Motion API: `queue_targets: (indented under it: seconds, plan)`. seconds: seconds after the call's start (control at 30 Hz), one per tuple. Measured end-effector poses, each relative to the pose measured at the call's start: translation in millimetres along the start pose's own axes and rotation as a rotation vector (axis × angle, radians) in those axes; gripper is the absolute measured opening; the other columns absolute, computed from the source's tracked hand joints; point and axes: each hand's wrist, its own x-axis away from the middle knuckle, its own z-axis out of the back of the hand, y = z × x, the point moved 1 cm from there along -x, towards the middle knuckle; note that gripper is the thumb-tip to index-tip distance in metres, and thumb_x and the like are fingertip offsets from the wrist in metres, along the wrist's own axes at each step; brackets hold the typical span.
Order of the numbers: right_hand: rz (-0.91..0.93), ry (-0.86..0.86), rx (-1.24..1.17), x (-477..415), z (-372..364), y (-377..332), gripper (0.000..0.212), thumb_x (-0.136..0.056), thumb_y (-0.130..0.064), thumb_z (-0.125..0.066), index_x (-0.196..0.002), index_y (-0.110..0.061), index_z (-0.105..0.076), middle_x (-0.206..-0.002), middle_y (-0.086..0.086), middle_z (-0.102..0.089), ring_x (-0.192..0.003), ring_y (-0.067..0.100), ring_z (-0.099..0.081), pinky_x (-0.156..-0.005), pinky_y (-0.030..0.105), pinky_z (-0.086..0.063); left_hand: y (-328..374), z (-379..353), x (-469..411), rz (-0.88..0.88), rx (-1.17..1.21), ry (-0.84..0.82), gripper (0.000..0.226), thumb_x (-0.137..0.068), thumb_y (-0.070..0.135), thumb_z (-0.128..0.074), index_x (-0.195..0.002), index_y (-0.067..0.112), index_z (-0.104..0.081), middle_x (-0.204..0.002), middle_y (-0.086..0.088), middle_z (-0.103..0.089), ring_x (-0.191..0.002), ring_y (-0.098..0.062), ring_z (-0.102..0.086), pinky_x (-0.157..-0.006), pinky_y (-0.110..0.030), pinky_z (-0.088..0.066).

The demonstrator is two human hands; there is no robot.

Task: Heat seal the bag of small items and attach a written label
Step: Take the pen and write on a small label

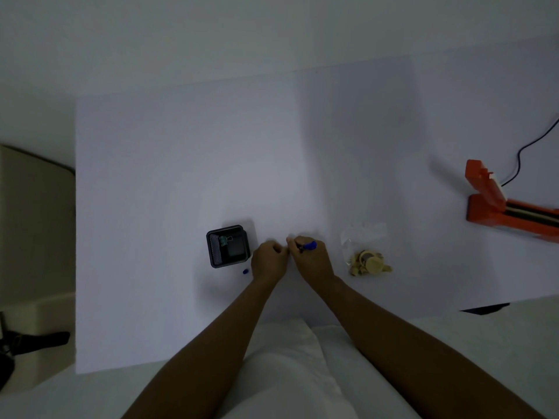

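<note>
My right hand [311,258] grips a blue pen [308,246] with its tip down on the white table near the middle. My left hand [269,258] rests right beside it, fingers curled and pressed to the surface; whether a label lies under them I cannot tell. A clear plastic bag [364,252] with tan small items in its lower part lies to the right of my right hand. The orange heat sealer [502,204] sits at the far right with its arm raised. A small blue pen cap [245,271] lies left of my left hand.
A black square tray [228,246] holding a green binder clip and other bits stands left of my hands. A black cable [526,152] runs from the sealer toward the back right. The white table [181,176] ends at its left edge, with a floor and dark objects beyond.
</note>
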Motion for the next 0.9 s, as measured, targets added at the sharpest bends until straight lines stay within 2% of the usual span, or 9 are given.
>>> queue_targets:
  seconds: [0.07, 0.3, 0.43, 0.53, 0.7, 0.8, 0.9]
  plan:
    - [-0.002, -0.009, 0.007, 0.6, -2.0, 0.7, 0.044, -0.098, -0.023, -0.057, -0.061, -0.001, -0.049, -0.059, 0.017, -0.051, -0.053, 0.024, -0.046, -0.057, 0.040, -0.040, 0.4, 0.2, 0.5, -0.002, 0.004, -0.003, 0.038, -0.092, 0.024, -0.057, -0.056, 0.016, -0.050, -0.055, 0.002, -0.049, -0.051, -0.012, -0.045, -0.047, -0.024, -0.032]
    - [0.010, 0.042, 0.026, 1.9, 0.7, 5.1, 0.044, -0.098, -0.023, -0.055, -0.059, -0.004, -0.048, -0.057, 0.013, -0.050, -0.052, 0.025, -0.048, -0.056, 0.044, -0.043, 0.4, -0.5, 0.5, -0.017, 0.007, -0.009, 0.027, -0.090, 0.020, -0.060, -0.065, 0.012, -0.057, -0.063, -0.004, -0.056, -0.057, -0.016, -0.050, -0.054, -0.027, -0.039]
    - [0.009, 0.043, 0.024, 3.0, 1.8, 3.9, 0.044, -0.098, -0.021, -0.055, -0.057, -0.009, -0.045, -0.056, 0.009, -0.046, -0.052, 0.018, -0.044, -0.057, 0.042, -0.041, 0.8, 0.4, 1.2, -0.019, 0.000, -0.011, 0.028, -0.090, 0.019, -0.060, -0.063, 0.013, -0.054, -0.060, -0.001, -0.052, -0.054, -0.013, -0.047, -0.051, -0.025, -0.036]
    - [0.009, 0.032, 0.015, 3.4, 1.6, 5.1, 0.044, -0.099, -0.021, -0.055, -0.058, -0.007, -0.048, -0.057, 0.011, -0.049, -0.053, 0.021, -0.046, -0.057, 0.042, -0.042, -0.3, 0.3, 0.9, -0.017, 0.001, -0.009, 0.027, -0.090, 0.020, -0.060, -0.065, 0.012, -0.056, -0.061, -0.003, -0.054, -0.056, -0.015, -0.050, -0.051, -0.026, -0.036]
    - [0.026, 0.044, 0.046, 4.7, 2.9, 3.5, 0.042, -0.099, -0.020, -0.055, -0.058, -0.015, -0.045, -0.056, 0.002, -0.046, -0.053, 0.015, -0.043, -0.057, 0.035, -0.040, -0.3, 0.7, 0.7, -0.017, -0.006, -0.008, 0.028, -0.090, 0.020, -0.060, -0.064, 0.013, -0.053, -0.061, -0.002, -0.054, -0.056, -0.015, -0.049, -0.050, -0.025, -0.035]
    - [0.031, -0.002, 0.021, 7.0, 1.5, 2.7, 0.041, -0.100, -0.020, -0.054, -0.059, -0.010, -0.049, -0.057, 0.002, -0.047, -0.053, 0.015, -0.045, -0.057, 0.037, -0.041, -0.4, 1.1, 0.7, -0.017, -0.002, -0.004, 0.030, -0.091, 0.021, -0.058, -0.062, 0.013, -0.054, -0.062, -0.005, -0.056, -0.057, -0.016, -0.050, -0.053, -0.027, -0.038]
    - [0.034, -0.040, 0.010, 10.1, 0.2, 3.5, 0.041, -0.100, -0.018, -0.054, -0.061, -0.004, -0.051, -0.058, 0.005, -0.048, -0.053, 0.015, -0.044, -0.055, 0.032, -0.037, -1.1, 0.5, 0.3, -0.019, 0.004, -0.004, 0.032, -0.092, 0.024, -0.056, -0.063, 0.011, -0.056, -0.062, -0.005, -0.056, -0.057, -0.016, -0.050, -0.055, -0.029, -0.039]
